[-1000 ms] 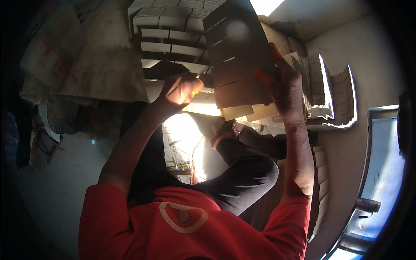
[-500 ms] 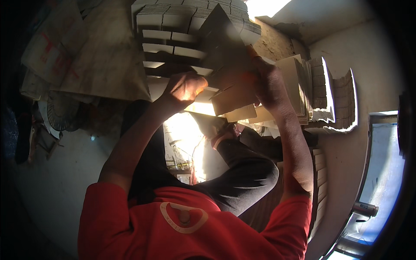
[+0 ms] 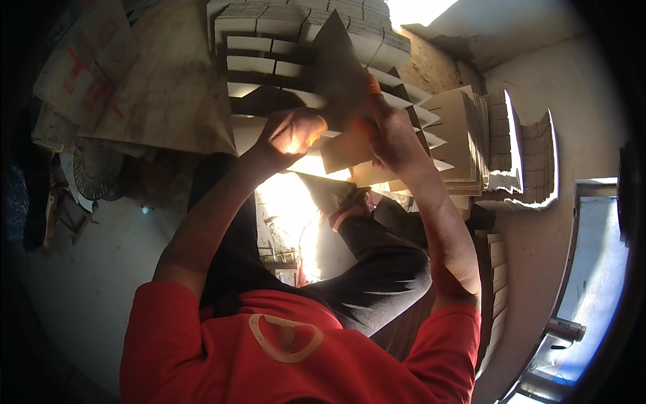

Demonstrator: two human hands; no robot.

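My right hand [image 3: 398,135], orange coverings on its fingers, is closed on a brown cardboard sheet [image 3: 336,57]. The sheet stands tilted, a pointed corner up, blurred near the fingers. Below it is a smaller cardboard flap [image 3: 344,153]. My left hand [image 3: 291,135] is curled closed beside these pieces, orange also on its fingertips; what lies between its fingers is hidden. Behind both hands stand rows of slotted cardboard strips [image 3: 254,65], set apart like dividers, with white pointed ends showing right of my right hand.
Stacked cardboard [image 3: 276,25] rises at the far side. More stacks [image 3: 501,138] stand by the right wall. A large brown board [image 3: 165,87] leans at the left, near a round ribbed object [image 3: 97,172]. My bent legs [image 3: 377,276] are below the work.
My right hand has moved left, toward my left hand, and the sheet has shifted with it. Pointed strip ends now show where the hand was. The left hand has barely moved.
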